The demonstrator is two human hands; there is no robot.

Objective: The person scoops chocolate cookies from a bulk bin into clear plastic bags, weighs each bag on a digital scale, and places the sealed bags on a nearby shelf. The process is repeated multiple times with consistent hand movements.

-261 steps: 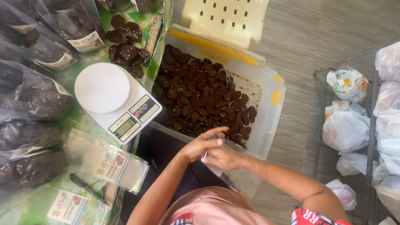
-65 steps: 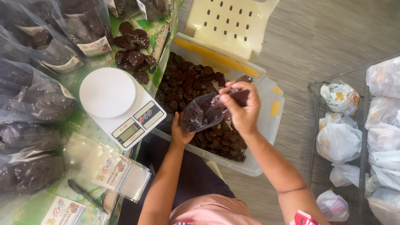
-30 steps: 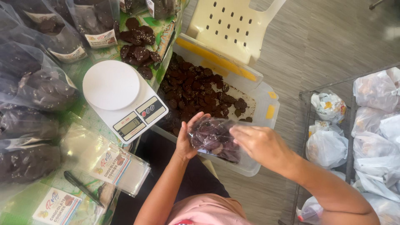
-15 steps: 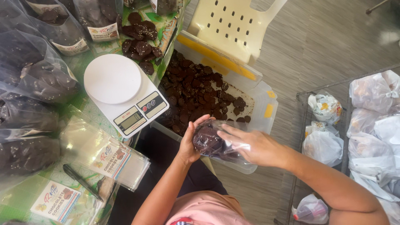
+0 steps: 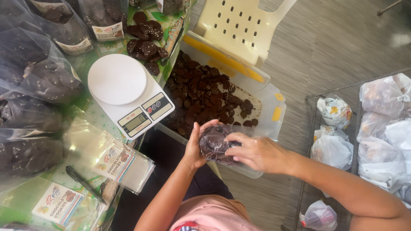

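Over the lap, just below the near rim of the clear plastic bin (image 5: 274, 115), both hands meet on 1 small clear bag of dark cookies (image 5: 212, 143). Left hand (image 5: 195, 147) cups the bag from its left side, fingers curled round it, thumb over the top edge. Right hand (image 5: 252, 152) covers the bag's right side, fingers closed onto the plastic, pinching it.

Bin holds a loose layer of dark cookies (image 5: 201, 92), thinner toward its right end where the bare floor of the bin shows. Pale plastic chair (image 5: 242, 25) sits right behind the bin, touching or nearly so.

Left of the bin: table with green patterned cover (image 5: 171, 30), its edge running right along the bin's left wall. White kitchen scale (image 5: 128, 96) sits at that edge, platter bare. Further left of the bin, filled bags of cookies (image 5: 47, 81), stack of flat labelled bags (image 5: 109, 156), dark pen (image 5: 83, 184).

Right of the bin: a strip of grey wood-look floor (image 5: 338, 47), then a wire rack (image 5: 306, 128) holding tied white plastic bags (image 5: 381, 102). Open room is that strip only; the table side is packed tight.
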